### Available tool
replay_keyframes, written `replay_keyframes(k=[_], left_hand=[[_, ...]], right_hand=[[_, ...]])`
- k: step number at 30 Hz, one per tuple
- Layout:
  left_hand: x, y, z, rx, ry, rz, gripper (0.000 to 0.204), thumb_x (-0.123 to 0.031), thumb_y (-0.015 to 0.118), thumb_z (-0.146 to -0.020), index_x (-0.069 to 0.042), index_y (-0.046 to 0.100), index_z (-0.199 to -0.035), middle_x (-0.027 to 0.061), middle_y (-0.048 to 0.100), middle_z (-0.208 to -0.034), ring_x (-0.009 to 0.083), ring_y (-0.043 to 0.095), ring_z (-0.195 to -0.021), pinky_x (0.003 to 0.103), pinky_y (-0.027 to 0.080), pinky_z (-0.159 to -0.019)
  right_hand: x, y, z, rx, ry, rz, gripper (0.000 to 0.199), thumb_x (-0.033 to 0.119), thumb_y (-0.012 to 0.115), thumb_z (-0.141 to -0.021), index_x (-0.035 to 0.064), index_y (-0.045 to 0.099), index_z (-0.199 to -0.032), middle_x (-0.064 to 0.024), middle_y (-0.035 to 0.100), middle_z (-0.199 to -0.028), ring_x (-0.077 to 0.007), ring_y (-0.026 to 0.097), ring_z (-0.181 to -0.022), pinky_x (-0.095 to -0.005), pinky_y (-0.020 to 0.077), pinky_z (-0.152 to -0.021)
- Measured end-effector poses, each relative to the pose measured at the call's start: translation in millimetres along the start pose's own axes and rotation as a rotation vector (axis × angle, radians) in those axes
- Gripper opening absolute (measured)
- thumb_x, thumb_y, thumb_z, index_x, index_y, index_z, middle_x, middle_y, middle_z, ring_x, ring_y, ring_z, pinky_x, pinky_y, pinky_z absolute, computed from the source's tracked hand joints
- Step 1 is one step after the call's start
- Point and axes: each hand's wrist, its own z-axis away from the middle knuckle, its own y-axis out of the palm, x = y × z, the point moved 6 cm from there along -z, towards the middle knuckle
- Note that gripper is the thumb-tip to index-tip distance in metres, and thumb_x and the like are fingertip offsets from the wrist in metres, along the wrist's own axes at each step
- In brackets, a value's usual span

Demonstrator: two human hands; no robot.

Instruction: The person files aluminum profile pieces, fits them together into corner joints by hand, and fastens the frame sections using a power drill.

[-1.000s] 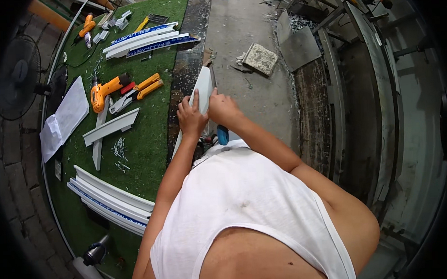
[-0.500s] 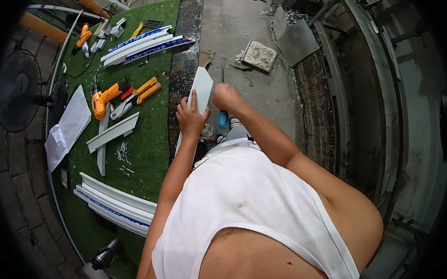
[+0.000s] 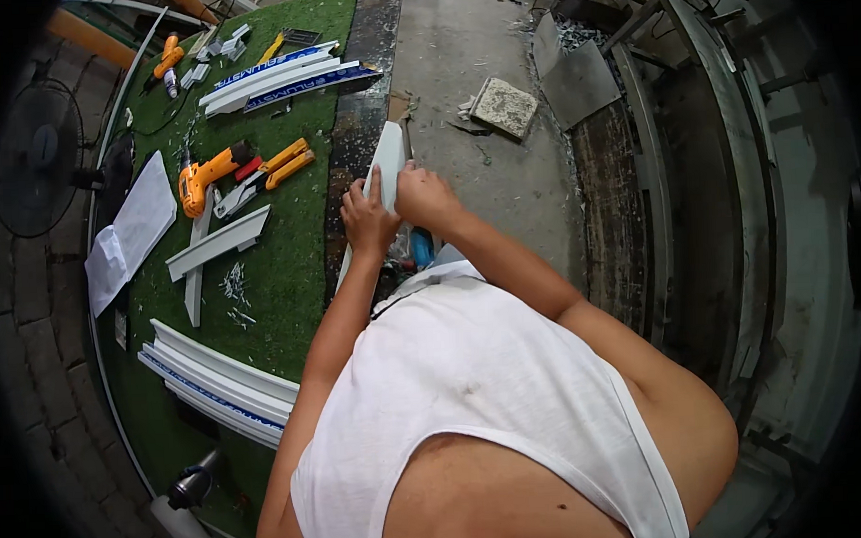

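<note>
White profile, pointed at its far end: head view, upper centre of the frame, along the dark edge strip of the green-topped table. It passes under the left hand; a pale sliver shows again left of that wrist.

Hands: 2, close together. The left is clamped on the profile, fingers laid up its broad face. The right hand is curled against the right edge; whether it grips a small tool or the edge itself, cannot tell. A blue object shows just below it, partly hidden.

Left of frame: 1 orange drill, 1 pair of orange-handled pliers, 2 crossed offcuts. Lower left: a stack of profiles.

Step in hand, as judged: right hand working the profile's edge, left steadying. Next move seems to call for a firm left hold, right fingers kept close to that edge.

Against the frame 0.5 s ago: right hand then stood clear of the profile, a gap between; now it meets the edge. The profile's broad face looks narrower, its grey side more visible. Left hand's hold much the same.
</note>
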Motion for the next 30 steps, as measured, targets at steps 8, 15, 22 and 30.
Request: replay_keyframes(k=[8, 15, 22, 30], left_hand=[[8, -12, -18, 0.215, -0.143, 0.105, 0.077, -0.035, 0.065, -0.077, -0.007, 0.032, -0.141, 0.0195, 0.056, -0.105, 0.0351, 0.058, -0.081, 0.046, 0.048, -0.073], [-5, -42, -30, 0.189, -0.104, 0.056, 0.054, -0.018, 0.058, -0.080, -0.005, 0.039, -0.129, 0.0200, 0.057, -0.092, 0.0361, 0.062, -0.070, 0.046, 0.051, -0.064], [-7, -27, -33, 0.201, -0.120, -0.004, 0.028, -0.011, 0.053, -0.080, -0.004, 0.047, -0.107, 0.0186, 0.056, -0.086, 0.0358, 0.063, -0.068, 0.045, 0.052, -0.060], [-10, -27, -28, 0.165, -0.113, -0.011, 0.022, -0.011, 0.053, -0.080, -0.004, 0.048, -0.100, 0.0193, 0.056, -0.085, 0.0368, 0.062, -0.068, 0.047, 0.052, -0.059]], right_hand=[[-46, -1, -9, 0.119, 0.090, 0.031, 0.035, 0.015, 0.055, -0.077, -0.0043, 0.059, -0.106, -0.0224, 0.067, -0.084, -0.0381, 0.065, -0.074, -0.0463, 0.0515, -0.062], [9, -93, 32, 0.030, -0.004, 0.083, 0.033, 0.014, 0.054, -0.077, -0.0043, 0.058, -0.105, -0.0212, 0.067, -0.082, -0.0389, 0.065, -0.072, -0.0465, 0.0509, -0.063], [52, -95, 28, 0.045, -0.157, 0.066, 0.030, 0.011, 0.054, -0.076, -0.0046, 0.058, -0.101, -0.0212, 0.067, -0.082, -0.0390, 0.065, -0.070, -0.0450, 0.0511, -0.061], [53, -82, -7, 0.094, -0.174, 0.036, 0.023, 0.010, 0.055, -0.073, -0.0054, 0.061, -0.090, -0.0219, 0.066, -0.080, -0.0376, 0.065, -0.068, -0.0439, 0.0512, -0.059]])
